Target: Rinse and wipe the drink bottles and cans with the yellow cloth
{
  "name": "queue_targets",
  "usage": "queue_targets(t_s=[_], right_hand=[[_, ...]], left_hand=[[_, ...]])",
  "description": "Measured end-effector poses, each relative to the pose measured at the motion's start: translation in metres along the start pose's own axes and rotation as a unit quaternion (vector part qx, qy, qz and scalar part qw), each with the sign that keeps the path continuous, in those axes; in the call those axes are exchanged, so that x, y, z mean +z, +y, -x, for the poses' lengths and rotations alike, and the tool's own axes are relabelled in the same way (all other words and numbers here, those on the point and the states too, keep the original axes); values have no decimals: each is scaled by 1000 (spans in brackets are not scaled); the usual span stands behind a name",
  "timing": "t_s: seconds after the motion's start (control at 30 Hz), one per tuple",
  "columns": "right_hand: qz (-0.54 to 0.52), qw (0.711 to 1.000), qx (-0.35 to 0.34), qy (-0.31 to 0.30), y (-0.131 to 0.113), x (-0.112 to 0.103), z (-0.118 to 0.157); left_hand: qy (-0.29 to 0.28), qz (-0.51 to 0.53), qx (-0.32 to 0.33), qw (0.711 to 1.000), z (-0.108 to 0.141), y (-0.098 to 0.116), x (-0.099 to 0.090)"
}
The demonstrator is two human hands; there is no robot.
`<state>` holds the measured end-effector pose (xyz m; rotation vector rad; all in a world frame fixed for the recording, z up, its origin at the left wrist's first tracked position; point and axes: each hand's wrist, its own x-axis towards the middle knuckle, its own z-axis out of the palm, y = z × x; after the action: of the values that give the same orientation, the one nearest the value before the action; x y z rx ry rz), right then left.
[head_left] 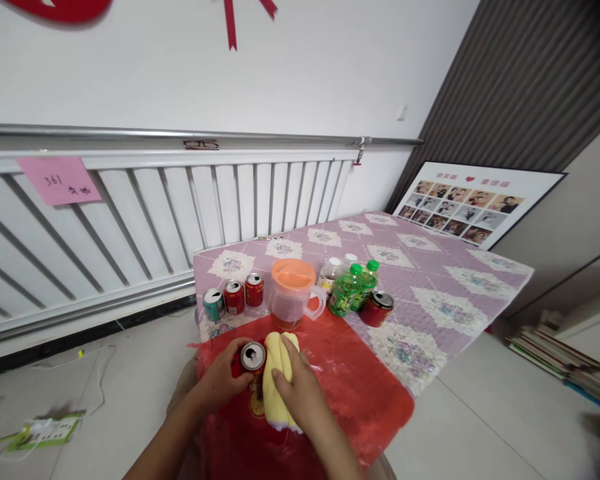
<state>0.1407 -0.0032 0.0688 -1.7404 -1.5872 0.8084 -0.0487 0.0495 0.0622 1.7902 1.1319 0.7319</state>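
An opened dark red can (253, 357) stands on the red plastic sheet (350, 380), its top facing up. My left hand (226, 379) is wrapped round the can's left side. Just to the right, my right hand (300, 387) grips a folded yellow cloth (275, 393), which lies close against the can. Behind them stands a clear pitcher (286, 303) with an orange lid and a handle on its right. The lower part of the can is partly hidden by my left fingers.
Left of the pitcher stand a teal can (213, 305) and two red cans (234, 297). On its right are green-capped bottles (345, 291), white-capped bottles (330, 272) and a red can (378, 309). A radiator (260, 200) runs behind the table (440, 280).
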Motion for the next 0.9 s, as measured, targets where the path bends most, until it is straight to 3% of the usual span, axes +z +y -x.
queue_targets(t_s=[0.37, 0.67, 0.9], right_hand=[[0, 999, 20, -34, 26, 15, 1], [9, 1000, 10, 3, 7, -2, -3], [7, 1000, 1, -21, 7, 2, 1]], left_hand=[[4, -15, 0, 1000, 0, 3, 0], [193, -79, -23, 978, 5, -10, 29], [174, -68, -1, 982, 3, -6, 25]])
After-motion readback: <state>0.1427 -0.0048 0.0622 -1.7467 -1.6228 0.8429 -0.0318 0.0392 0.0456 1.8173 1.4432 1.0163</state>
